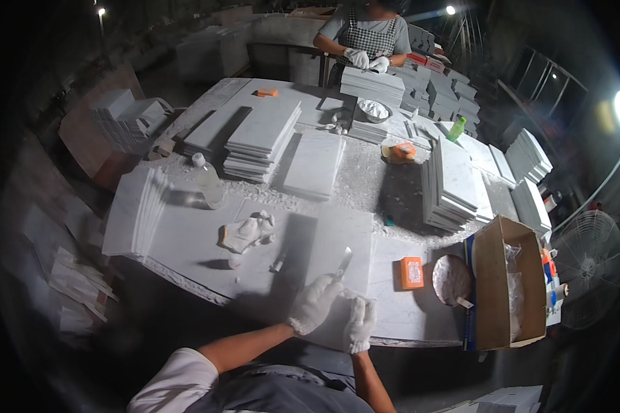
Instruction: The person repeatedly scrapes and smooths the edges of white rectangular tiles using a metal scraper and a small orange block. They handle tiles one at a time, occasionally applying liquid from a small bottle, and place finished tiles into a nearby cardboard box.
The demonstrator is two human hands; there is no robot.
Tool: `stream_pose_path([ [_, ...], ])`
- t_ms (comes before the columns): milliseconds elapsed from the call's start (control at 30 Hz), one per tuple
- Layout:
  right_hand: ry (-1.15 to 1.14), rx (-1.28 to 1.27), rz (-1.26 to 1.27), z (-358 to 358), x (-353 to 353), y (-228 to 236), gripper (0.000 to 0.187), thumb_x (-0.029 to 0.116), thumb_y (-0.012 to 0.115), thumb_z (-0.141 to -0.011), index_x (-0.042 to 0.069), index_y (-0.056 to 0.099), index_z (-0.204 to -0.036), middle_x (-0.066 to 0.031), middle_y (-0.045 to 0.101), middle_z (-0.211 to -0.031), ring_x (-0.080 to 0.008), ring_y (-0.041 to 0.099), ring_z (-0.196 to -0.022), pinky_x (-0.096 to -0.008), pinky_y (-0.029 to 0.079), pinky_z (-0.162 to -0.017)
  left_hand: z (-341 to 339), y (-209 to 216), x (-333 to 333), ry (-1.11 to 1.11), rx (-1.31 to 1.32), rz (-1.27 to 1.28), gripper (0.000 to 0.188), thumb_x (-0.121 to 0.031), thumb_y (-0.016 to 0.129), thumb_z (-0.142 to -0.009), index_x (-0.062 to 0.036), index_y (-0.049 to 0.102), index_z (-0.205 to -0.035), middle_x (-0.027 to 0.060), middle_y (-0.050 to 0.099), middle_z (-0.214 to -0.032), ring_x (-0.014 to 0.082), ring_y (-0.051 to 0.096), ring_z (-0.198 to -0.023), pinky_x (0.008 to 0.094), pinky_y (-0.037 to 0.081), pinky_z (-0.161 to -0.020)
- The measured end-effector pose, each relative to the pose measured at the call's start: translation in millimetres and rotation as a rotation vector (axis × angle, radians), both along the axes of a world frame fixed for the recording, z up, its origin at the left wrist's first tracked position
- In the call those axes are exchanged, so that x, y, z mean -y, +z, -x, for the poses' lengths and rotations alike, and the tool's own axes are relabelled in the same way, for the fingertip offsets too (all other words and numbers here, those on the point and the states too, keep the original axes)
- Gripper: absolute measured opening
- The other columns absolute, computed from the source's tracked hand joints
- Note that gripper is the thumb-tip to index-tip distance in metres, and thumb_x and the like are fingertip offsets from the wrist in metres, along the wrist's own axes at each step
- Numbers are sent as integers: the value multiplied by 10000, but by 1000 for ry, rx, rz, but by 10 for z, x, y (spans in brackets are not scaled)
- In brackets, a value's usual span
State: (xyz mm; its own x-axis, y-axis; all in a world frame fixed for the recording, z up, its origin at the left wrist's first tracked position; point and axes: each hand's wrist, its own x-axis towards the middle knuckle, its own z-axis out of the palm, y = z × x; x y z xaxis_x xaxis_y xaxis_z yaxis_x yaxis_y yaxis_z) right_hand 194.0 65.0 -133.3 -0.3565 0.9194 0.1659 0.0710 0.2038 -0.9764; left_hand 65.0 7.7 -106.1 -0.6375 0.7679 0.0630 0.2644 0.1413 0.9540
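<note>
A white marble tile (pixel 341 244) lies flat on the near edge of the work table (pixel 186 241). My left hand (pixel 313 303), in a white glove, grips a thin metal blade (pixel 343 263) that points up over the tile. Beside it, my right hand (pixel 359 323), also gloved, presses down on the tile's near edge with its fingers curled.
A crumpled white glove (pixel 246 232) and a clear bottle (pixel 208 181) sit to the left. An orange block (pixel 411 272), a round dish (pixel 451 279) and an open cardboard box (pixel 506 282) are to the right. Tile stacks (pixel 262 141) cover the table. A person works opposite (pixel 365 41). A fan (pixel 589 265) stands right.
</note>
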Motion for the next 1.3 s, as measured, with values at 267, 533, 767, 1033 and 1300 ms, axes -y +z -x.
stream_pose_path([
  [267,6,64,10,21,2,103,349,253,485,-1104,-17,701,-1157,-138,750,-1087,-222,695,-984,-346,536,-908,19,-89,-35,-12,284,-34,247,-190,656,-1001,25,691,-1116,143,757,-942,232,731,-830,338,565,-770],
  [533,-37,-43,81,98,40,108,330,207,513,-1087,-42,672,-1234,-169,741,-1157,-237,697,-1056,-354,533,-968,17,-105,8,-9,-54,-31,324,-315,608,-1042,-22,697,-1148,161,713,-821,282,701,-745,391,533,-707],
  [767,-41,-35,27,121,6,119,400,180,523,-1079,-59,582,-1394,-200,665,-1349,-263,655,-1200,-368,498,-1049,18,-48,3,-13,-36,-21,304,-305,626,-1029,-31,703,-1135,162,715,-822,297,703,-740,399,531,-691],
  [1033,35,-104,308,143,-101,324,418,230,506,-1101,-42,576,-1410,-165,670,-1315,-216,660,-1129,-336,534,-972,45,-98,0,-46,-36,55,232,-235,664,-999,-20,716,-1069,156,750,-885,270,732,-803,369,557,-729],
  [1300,-40,-367,36,126,-382,770,480,294,416,-1125,-63,493,-1437,-206,659,-1207,-262,723,-954,-378,621,-848,12,-186,-20,-107,475,-158,307,-270,570,-1092,-8,631,-1240,74,721,-988,146,693,-866,300,563,-845],
])
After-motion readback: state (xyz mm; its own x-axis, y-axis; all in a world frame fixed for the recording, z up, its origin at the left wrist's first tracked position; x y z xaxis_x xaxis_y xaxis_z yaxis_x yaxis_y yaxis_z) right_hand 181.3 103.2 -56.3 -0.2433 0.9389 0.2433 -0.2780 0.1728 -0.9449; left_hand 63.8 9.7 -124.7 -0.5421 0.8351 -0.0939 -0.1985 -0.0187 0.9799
